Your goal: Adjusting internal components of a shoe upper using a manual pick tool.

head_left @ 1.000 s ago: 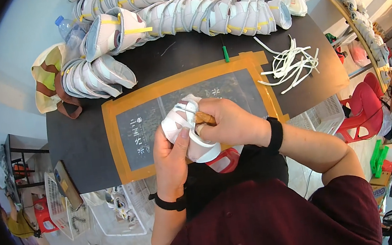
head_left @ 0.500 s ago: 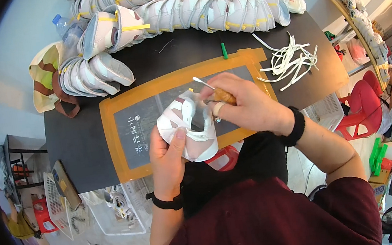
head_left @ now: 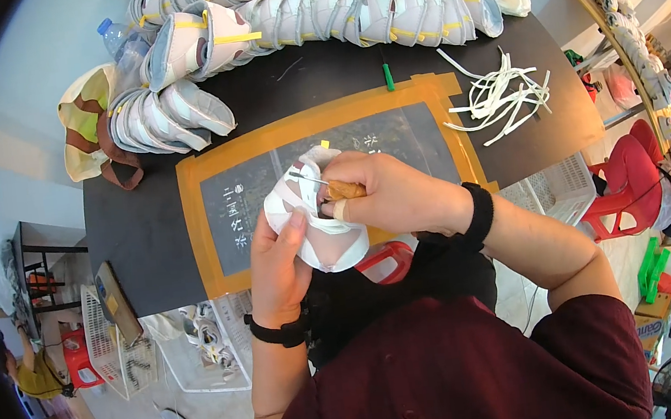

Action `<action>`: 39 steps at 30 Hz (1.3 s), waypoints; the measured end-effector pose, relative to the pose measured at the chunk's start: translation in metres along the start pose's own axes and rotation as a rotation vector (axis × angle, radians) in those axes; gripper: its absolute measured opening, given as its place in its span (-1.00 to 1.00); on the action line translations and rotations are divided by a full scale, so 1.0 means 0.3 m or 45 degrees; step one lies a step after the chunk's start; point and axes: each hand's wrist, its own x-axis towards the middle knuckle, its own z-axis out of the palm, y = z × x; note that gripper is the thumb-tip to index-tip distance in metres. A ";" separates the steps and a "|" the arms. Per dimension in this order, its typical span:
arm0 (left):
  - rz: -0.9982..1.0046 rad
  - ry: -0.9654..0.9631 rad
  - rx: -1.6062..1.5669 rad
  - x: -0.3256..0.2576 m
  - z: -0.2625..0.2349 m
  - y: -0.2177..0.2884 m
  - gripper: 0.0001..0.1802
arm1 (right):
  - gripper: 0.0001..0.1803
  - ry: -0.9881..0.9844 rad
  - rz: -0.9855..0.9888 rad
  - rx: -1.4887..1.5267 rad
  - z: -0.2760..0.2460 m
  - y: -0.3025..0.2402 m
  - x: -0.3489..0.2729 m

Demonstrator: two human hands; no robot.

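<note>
My left hand (head_left: 277,259) is closed on a white and pale pink shoe upper (head_left: 332,249), its thumb pressed on the near side. The upper is tilted over the front of the black table (head_left: 142,256), with a small yellow tab at its far end. My right hand (head_left: 404,189) grips a tool with a wooden handle (head_left: 346,189) and a thin metal shaft. That shaft lies across the upper's opening; its tip is too small to make out. A band wraps the right thumb. The right fingertips, partly hidden, reach into the opening.
Nested shoe uppers (head_left: 364,20) line the table's back. White laces (head_left: 505,99) lie at right, beside a green-handled tool (head_left: 388,79). Orange tape (head_left: 197,225) borders a dark panel. A cloth bag (head_left: 85,122) sits left. White baskets (head_left: 202,349) stand below. Other people sit at both sides.
My right hand has moved left and down to the shoe upper, bringing the wooden-handled tool's shaft from beyond its edge to across the opening. The left hand keeps its hold.
</note>
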 end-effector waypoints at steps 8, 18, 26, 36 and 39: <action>-0.006 0.009 0.094 0.006 0.003 -0.015 -0.53 | -0.81 -0.067 0.247 0.089 -0.030 0.000 0.018; 0.048 -0.073 0.079 0.013 -0.023 -0.021 -0.54 | -0.78 -0.172 0.488 0.438 -0.017 0.009 0.026; 0.001 -0.129 0.080 0.006 -0.033 -0.014 -0.55 | -0.72 -0.109 0.413 0.106 0.007 -0.007 0.032; 0.006 -0.137 0.120 0.003 -0.028 -0.013 -0.56 | -0.71 0.006 0.158 -0.269 0.022 0.013 0.023; 0.045 -0.148 0.127 0.004 -0.030 -0.017 -0.57 | -0.70 -0.065 0.224 -0.088 0.007 0.020 0.019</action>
